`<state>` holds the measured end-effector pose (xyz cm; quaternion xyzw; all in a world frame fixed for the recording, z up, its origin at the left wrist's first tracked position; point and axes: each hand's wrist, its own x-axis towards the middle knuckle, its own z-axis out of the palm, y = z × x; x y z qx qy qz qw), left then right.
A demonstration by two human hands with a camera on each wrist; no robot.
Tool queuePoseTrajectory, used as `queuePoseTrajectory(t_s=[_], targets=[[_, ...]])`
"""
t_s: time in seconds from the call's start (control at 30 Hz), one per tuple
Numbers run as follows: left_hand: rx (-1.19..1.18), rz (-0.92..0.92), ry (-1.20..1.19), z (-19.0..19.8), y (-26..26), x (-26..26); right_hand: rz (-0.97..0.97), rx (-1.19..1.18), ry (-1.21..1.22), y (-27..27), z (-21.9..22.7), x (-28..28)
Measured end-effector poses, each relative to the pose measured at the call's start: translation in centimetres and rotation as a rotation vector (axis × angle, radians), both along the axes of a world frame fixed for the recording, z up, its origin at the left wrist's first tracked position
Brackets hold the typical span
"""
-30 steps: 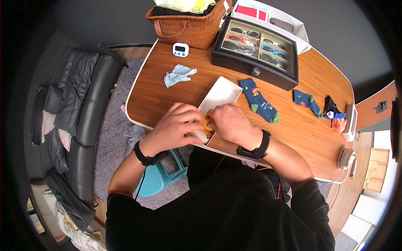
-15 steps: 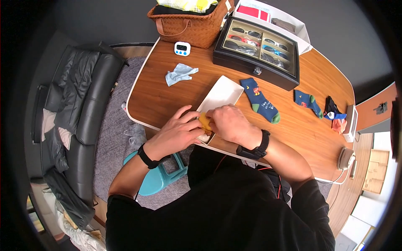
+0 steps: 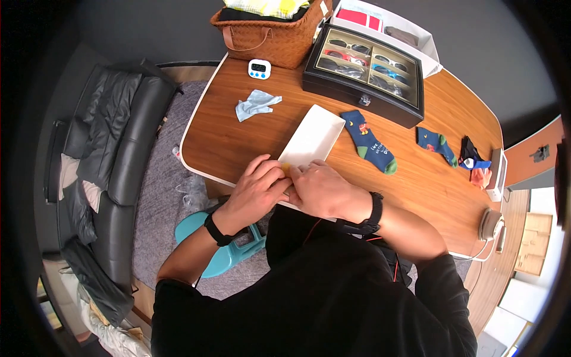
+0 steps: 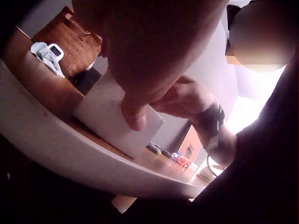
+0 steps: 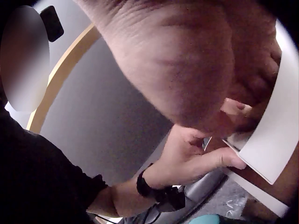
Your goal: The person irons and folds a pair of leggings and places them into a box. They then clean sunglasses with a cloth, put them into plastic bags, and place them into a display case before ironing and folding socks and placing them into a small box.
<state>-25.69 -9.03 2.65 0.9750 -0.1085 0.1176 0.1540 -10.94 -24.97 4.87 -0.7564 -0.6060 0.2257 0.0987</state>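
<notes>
A long white open box [image 3: 314, 134] lies at the table's near edge, with both hands at its near end. My left hand [image 3: 250, 193] grips that end, its thumb [image 4: 134, 116] flat against the outer wall in the left wrist view and its fingers over the rim. With curled fingers reaching into the box, my right hand [image 3: 326, 191] holds a small yellow cloth bundle [image 3: 285, 169], mostly hidden by the hands. Inside the box in the right wrist view, a pale item [image 5: 239, 140] shows beside the fingers.
Right of the box lie two navy-and-green socks [image 3: 370, 146] [image 3: 437, 146]. A light blue cloth [image 3: 257, 106] and a white timer [image 3: 259, 69] sit on the left. Behind stand a glasses case [image 3: 363, 77] and a wicker basket [image 3: 276, 44]. A teal stool [image 3: 220, 259] is below.
Both hands have shifted toward the near end of the box, closer to my body. The yellow bundle, plainer to see half a second ago, is now mostly covered by fingers.
</notes>
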Motion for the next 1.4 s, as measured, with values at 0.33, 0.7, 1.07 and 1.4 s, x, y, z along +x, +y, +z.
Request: queuePoseTrajectory(t_s=[0.33, 0.7, 1.07, 1.4], targets=[[0.112, 0.059, -0.007, -0.8, -0.7, 0.6, -0.103, 0.136, -0.213, -1.4, -2.2, -2.3], [-0.001, 0.076, 0.079, 0.2, -0.8, 2.2, -0.098, 0.183, -0.189, -1.4, -2.3, -2.1], [0.072, 0.073, 0.138, -1.0, -1.2, 2.4, -0.066, 0.173, -0.390, -2.0, -2.1, -1.6], [0.285, 0.157, 0.048, -0.4, -3.2, 1.9, -0.006, 0.209, -0.507, -2.4, -3.5, -2.2]])
